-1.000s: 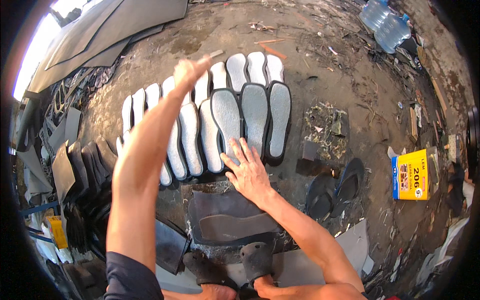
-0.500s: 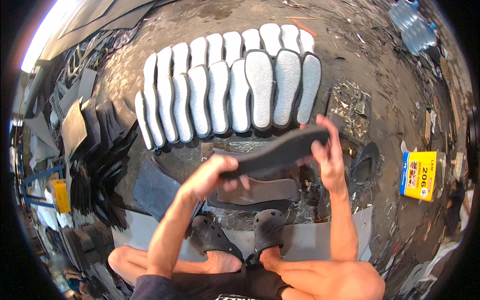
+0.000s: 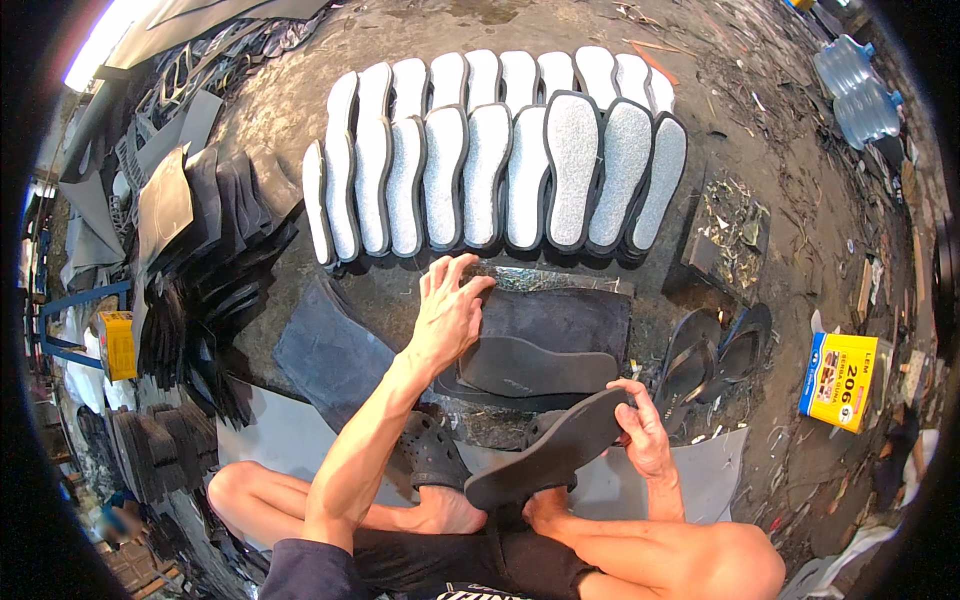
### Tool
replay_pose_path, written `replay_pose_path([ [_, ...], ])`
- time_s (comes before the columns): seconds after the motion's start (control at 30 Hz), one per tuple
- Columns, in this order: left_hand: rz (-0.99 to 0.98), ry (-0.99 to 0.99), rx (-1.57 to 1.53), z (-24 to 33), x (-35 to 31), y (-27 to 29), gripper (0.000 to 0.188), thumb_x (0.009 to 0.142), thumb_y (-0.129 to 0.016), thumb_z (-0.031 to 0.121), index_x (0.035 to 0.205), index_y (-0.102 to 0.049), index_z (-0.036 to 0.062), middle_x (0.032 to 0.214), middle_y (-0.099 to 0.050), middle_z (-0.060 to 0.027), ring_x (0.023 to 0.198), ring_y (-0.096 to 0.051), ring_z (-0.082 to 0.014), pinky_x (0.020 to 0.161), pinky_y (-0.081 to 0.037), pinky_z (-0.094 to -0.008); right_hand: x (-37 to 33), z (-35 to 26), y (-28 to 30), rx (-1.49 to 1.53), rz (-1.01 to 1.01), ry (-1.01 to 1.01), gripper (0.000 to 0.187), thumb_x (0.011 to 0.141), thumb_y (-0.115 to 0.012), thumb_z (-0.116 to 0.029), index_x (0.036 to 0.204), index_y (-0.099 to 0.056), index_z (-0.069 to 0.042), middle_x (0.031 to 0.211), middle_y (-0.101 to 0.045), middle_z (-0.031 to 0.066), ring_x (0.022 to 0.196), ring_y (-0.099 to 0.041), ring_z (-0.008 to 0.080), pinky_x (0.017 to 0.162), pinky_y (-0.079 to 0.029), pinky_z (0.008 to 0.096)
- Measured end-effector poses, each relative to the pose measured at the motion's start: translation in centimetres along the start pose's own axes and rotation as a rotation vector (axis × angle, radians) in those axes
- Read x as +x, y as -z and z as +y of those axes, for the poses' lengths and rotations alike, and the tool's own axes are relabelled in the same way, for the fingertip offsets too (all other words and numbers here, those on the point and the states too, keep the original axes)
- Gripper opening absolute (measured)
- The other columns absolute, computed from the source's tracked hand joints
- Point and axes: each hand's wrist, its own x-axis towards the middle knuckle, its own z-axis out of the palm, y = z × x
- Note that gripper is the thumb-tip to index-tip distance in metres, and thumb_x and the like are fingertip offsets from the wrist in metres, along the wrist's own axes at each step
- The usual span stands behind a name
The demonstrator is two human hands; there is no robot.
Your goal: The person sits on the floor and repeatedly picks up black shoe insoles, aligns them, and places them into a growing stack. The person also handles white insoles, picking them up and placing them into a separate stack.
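My right hand grips one end of a black shoe sole, thumb on its upper face. The sole slants down to the left over my feet. My left hand has its fingers bent and apart. It is at the left edge of a dark rubber sheet on the work board; whether it touches the sheet I cannot tell. In front of that sheet lies a dark sole-shaped piece with a small mark on it.
White-topped soles stand in two overlapping rows beyond the board. Dark sheets lie at left, beside stacked sole-shaped pieces. To the right are flip-flops, a scrap-covered block, a yellow tin and plastic bottles.
My left hand has let go of the black sole and moved up to the dark sheet. My right hand has brought the sole down toward my feet. The view has shifted slightly.
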Motion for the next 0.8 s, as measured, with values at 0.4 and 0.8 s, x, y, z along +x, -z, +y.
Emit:
replay_pose_path([
  [0.4, 0.074, -0.093, -0.349, -0.6, -9.0, -0.1, 0.064, 0.073, -0.076, -0.015, 0.125, -0.086, 0.0208, 0.110, -0.057, -0.0059, 0.083, -0.058, -0.0195, 0.072, -0.052, -0.0328, 0.2, 0.0, 1.9, 0.202, -0.039, 0.008, 0.042, 0.115, -0.063, -0.022, 0.154, -0.051, -0.014, 0.119, -0.074, 0.0026, 0.104, -0.070, 0.0112, 0.077, -0.055, 0.0249],
  [0.8, 0.038, 0.798, -1.257, 6.0, -7.6, 1.3, 0.048, 0.106, -0.075, 0.009, 0.153, -0.061, 0.0044, 0.134, -0.069, -0.0069, 0.117, -0.064, -0.0111, 0.101, -0.054, -0.0305, 4.7, -1.8, -1.8, 0.076, 0.326, 0.195, 0.047, 0.114, -0.066, -0.027, 0.157, -0.051, -0.015, 0.112, -0.055, -0.0004, 0.095, -0.062, 0.0111, 0.078, -0.074, 0.0433],
])
